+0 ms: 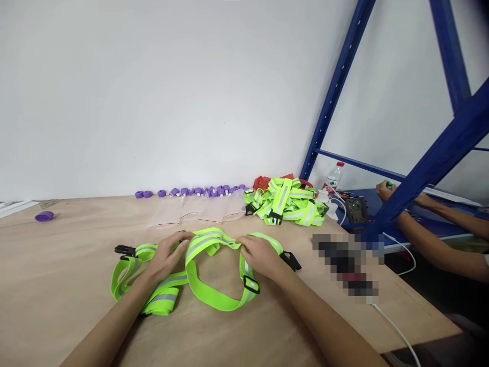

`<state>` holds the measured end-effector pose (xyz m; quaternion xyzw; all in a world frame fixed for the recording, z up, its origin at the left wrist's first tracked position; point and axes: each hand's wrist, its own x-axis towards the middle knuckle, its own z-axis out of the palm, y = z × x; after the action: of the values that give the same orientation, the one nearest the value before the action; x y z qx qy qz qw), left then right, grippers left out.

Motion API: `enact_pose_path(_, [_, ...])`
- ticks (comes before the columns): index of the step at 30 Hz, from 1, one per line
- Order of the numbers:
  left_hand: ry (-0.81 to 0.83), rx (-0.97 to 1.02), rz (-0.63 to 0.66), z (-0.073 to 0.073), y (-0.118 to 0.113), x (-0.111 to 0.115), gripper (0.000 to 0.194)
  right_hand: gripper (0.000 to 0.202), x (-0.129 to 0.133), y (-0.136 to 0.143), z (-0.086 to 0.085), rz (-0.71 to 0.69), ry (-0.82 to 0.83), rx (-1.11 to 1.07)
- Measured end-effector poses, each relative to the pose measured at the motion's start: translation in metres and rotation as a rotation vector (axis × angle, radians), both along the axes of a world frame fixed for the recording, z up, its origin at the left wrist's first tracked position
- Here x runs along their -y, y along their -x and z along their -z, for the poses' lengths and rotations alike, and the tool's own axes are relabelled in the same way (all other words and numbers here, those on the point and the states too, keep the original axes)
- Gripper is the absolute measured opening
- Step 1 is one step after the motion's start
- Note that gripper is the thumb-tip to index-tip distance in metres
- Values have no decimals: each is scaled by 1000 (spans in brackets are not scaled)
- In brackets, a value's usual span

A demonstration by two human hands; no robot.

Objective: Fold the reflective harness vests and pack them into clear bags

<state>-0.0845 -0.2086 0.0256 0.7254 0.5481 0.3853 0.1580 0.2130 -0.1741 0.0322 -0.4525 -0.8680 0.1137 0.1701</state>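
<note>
A neon-yellow reflective strap harness (208, 298) with grey stripes and black buckles lies spread on the wooden table (61, 285) in front of me. My left hand (168, 255) presses on and pinches the strap near its top left. My right hand (260, 255) grips the strap on the right, close to a black buckle (291, 260). Another black buckle (124, 250) sticks out at the harness's left end.
A pile of similar neon straps (286, 201) sits at the back right, with clear plastic bags (194, 210) and a row of purple caps (191, 191) behind. A blue steel rack (420, 168) stands right; another person's hands (385, 189) work there near a water bottle (333, 178).
</note>
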Motion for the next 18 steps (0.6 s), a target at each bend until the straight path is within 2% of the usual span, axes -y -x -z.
enact_pose_path(2, [47,-25,45,-3,-3,4,45,35,-3,-3,-1,42,-11,-30])
enact_pose_path(5, [115,-70,75,-10,-10,11,62,40,-6,-10,-3,95,-46,-117])
enact_pose_path(9, [164,-85,140,-20,-20,19,83,41,-11,-18,-5,105,-129,-373])
enact_pose_path(11, [168,-83,178,-22,-25,21,78,41,-13,-20,-6,97,-139,-491])
enact_pose_path(14, [128,-16,192,-20,-30,19,56,39,-14,-22,-9,107,-156,-599])
enact_pose_path(16, [106,106,160,-17,-32,17,49,38,-15,-25,-12,103,-207,-595])
enact_pose_path(18, [117,274,105,-17,-32,16,52,45,-17,-30,-14,89,-264,-546])
